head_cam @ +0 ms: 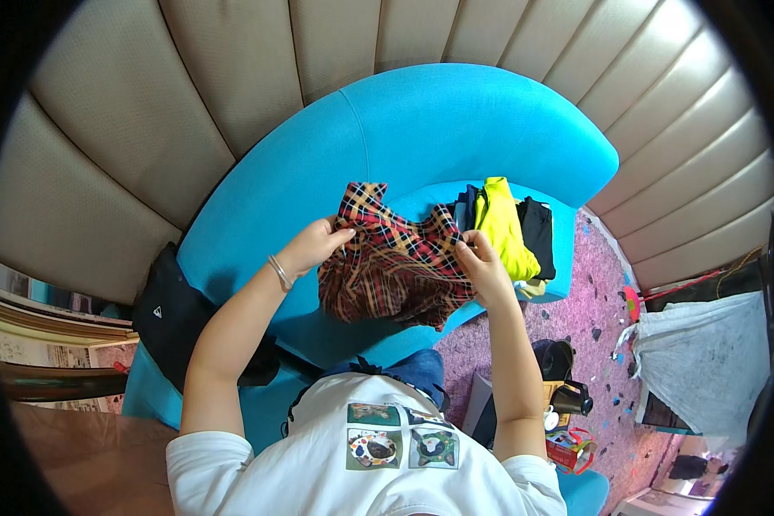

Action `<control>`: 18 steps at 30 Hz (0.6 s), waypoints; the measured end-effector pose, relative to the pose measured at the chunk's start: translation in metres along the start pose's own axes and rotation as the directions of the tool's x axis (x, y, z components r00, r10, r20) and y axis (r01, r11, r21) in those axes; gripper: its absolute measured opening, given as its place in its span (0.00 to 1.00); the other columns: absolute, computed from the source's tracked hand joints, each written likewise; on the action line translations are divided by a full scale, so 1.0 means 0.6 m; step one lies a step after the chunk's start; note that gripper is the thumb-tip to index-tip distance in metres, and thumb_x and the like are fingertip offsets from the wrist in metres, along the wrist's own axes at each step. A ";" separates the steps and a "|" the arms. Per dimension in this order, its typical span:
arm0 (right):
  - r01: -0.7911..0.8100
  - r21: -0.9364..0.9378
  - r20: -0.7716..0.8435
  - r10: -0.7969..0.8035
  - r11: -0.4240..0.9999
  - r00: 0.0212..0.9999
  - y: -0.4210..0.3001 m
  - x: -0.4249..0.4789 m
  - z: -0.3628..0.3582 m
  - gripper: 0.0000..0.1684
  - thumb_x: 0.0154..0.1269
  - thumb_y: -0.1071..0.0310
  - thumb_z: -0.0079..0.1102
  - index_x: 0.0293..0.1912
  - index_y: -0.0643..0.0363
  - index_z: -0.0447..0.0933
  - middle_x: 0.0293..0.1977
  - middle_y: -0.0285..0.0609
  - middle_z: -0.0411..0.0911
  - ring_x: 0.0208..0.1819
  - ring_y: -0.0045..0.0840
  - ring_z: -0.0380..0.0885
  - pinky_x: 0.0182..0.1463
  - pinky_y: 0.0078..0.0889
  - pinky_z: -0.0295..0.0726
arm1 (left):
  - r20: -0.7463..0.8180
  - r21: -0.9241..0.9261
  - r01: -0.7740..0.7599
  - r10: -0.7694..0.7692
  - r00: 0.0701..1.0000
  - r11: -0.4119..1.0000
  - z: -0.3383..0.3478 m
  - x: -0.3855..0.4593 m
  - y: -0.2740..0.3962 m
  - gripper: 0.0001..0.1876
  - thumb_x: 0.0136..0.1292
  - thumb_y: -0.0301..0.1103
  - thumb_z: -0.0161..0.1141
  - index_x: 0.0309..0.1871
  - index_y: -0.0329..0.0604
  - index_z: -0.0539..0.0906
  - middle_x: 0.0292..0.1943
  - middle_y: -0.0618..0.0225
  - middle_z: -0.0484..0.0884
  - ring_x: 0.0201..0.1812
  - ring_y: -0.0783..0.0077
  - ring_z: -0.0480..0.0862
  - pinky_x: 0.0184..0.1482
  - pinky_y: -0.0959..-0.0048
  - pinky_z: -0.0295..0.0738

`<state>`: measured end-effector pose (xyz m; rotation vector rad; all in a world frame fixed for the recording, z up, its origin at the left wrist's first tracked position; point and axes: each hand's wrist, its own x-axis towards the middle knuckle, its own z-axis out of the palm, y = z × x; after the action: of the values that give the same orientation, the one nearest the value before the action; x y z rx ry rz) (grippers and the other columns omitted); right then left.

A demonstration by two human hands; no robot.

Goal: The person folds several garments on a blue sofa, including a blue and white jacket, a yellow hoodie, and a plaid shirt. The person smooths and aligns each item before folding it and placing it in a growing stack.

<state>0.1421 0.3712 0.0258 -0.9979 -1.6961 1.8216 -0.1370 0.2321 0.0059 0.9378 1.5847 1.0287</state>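
Observation:
A red, black and yellow plaid garment [396, 264] hangs between my two hands in front of the blue sofa [297, 174]. My left hand [316, 245], with a silver bangle at the wrist, pinches its upper left side. The upper right side is pinched between the thumb and fingers of my right hand [482, 263]. Part of the cloth bunches and droops below the hands. Just beyond my right hand, on the sofa seat, lie a bright yellow garment [503, 226], a black garment [539, 235] and dark blue folded cloth [469, 205].
A black cloth item [171, 316] lies on the sofa at the left. On the speckled pink carpet [593, 361] at the right stand a red box [571, 449] and a black-handled container [572, 398]. Pale grey cloth [703, 361] drapes at far right. A padded beige wall [335, 45] curves behind.

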 end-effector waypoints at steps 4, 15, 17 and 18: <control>-0.325 -0.053 0.069 0.328 0.944 0.942 0.020 0.008 -0.015 0.28 0.65 0.48 0.58 0.49 0.66 0.74 0.31 0.40 0.76 0.31 0.18 0.72 0.29 0.22 0.70 | -0.032 0.018 -0.174 0.175 0.984 0.985 0.008 -0.016 0.042 0.13 0.70 0.35 0.52 0.50 0.35 0.77 0.42 0.66 0.82 0.41 0.75 0.79 0.47 0.70 0.73; -0.431 -0.696 0.034 0.626 0.574 0.779 0.014 0.010 0.002 0.49 0.57 0.27 0.49 0.48 0.70 0.79 0.38 0.53 0.81 0.39 0.34 0.81 0.40 0.37 0.78 | 0.073 0.128 -0.157 0.149 0.986 0.979 -0.003 -0.023 0.069 0.12 0.68 0.31 0.55 0.51 0.34 0.78 0.46 0.63 0.82 0.46 0.73 0.80 0.51 0.69 0.74; -0.384 -0.723 0.091 0.629 0.574 0.772 0.026 0.019 -0.004 0.48 0.57 0.27 0.50 0.48 0.69 0.79 0.39 0.52 0.81 0.38 0.34 0.81 0.41 0.36 0.79 | 0.091 0.075 -0.129 0.122 0.988 0.989 -0.005 -0.025 0.071 0.13 0.68 0.34 0.56 0.49 0.35 0.80 0.45 0.63 0.82 0.45 0.73 0.80 0.49 0.70 0.74; -0.325 -0.720 0.129 0.579 0.613 0.805 0.003 0.012 0.000 0.35 0.63 0.38 0.54 0.46 0.66 0.80 0.38 0.46 0.82 0.37 0.28 0.81 0.39 0.31 0.79 | 0.116 0.065 -0.082 0.074 0.991 0.994 -0.006 -0.027 0.075 0.13 0.68 0.35 0.57 0.49 0.36 0.80 0.46 0.63 0.82 0.45 0.73 0.80 0.49 0.70 0.74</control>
<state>0.1378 0.3761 0.0224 -1.6050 -2.6419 1.7662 -0.1334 0.2318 0.0540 1.0947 1.5078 0.9618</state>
